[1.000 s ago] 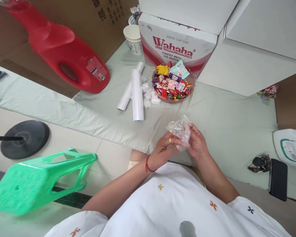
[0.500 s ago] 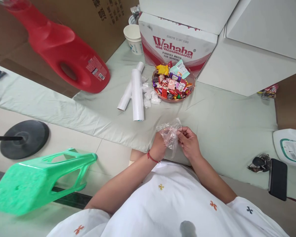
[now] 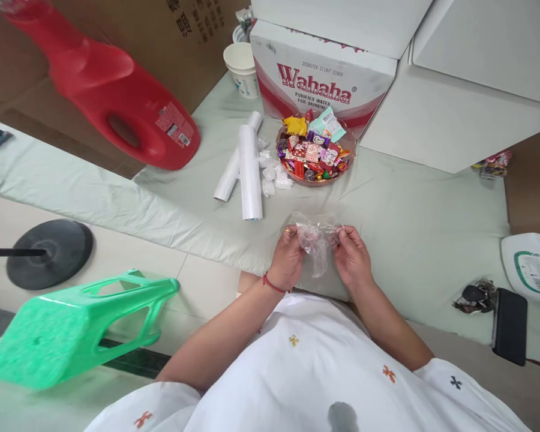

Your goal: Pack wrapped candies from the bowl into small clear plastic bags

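Note:
A crumpled sheet of thin clear plastic film (image 3: 315,240) is stretched between my two hands above the table's near edge. My left hand (image 3: 288,258), with a red cord at the wrist and a ring on one finger, pinches its left side. On the opposite side, the thumb and fingers of my right hand (image 3: 351,255) grip the film. Whether it is a bag, a glove or a loose sheet, I cannot tell. Beyond my hands lie two white rolls (image 3: 251,174), one crossing the other, beside several crumpled clear plastic pieces (image 3: 274,171).
A glass bowl (image 3: 353,157) of wrapped sweets stands before a Wahaha carton (image 3: 319,78). Paper cups (image 3: 243,72) and a red jug (image 3: 130,114) are left of it. Keys (image 3: 474,297), a phone (image 3: 509,327) and a white bottle (image 3: 531,264) lie right. A green stool (image 3: 67,336) is on the floor.
My hands have moved apart, spreading the film between them. My left hand, earlier partly behind the film, now shows at its left side.

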Motion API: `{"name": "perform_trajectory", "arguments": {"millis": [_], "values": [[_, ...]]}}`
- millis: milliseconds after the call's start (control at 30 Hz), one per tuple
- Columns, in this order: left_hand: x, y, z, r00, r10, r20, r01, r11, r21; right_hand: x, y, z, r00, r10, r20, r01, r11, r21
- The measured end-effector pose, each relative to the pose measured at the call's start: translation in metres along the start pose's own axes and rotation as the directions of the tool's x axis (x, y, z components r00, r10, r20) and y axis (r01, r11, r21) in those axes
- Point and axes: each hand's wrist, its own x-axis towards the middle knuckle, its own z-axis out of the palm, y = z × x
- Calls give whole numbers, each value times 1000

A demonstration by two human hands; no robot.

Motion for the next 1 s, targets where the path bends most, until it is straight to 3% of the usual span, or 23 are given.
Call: {"name": "perform_trajectory", "arguments": {"millis": [133,267,433,533,700,1000], "values": [[4,-4,0,995,51,-85,-47,998,45,1,-1,6,994,-53,-94,53,999,3],[5,-5,0,982,75,-171,-61,994,86,-1,4,3,963,-131,-237,86,978,-189],[11,-8,-2,962,101,-253,-67,988,142,-10,9,-7,944,-273,-187,172,888,-427],[19,-11,-5,941,186,-281,-134,971,196,-14,9,-11,933,-312,-178,188,846,-499],[28,-14,-14,896,404,-183,-309,865,396,-13,3,-18,933,-290,-213,153,856,-494],[35,9,-29,802,579,-150,-379,686,622,4,-9,-32,938,-191,-291,90,941,-326]]}}
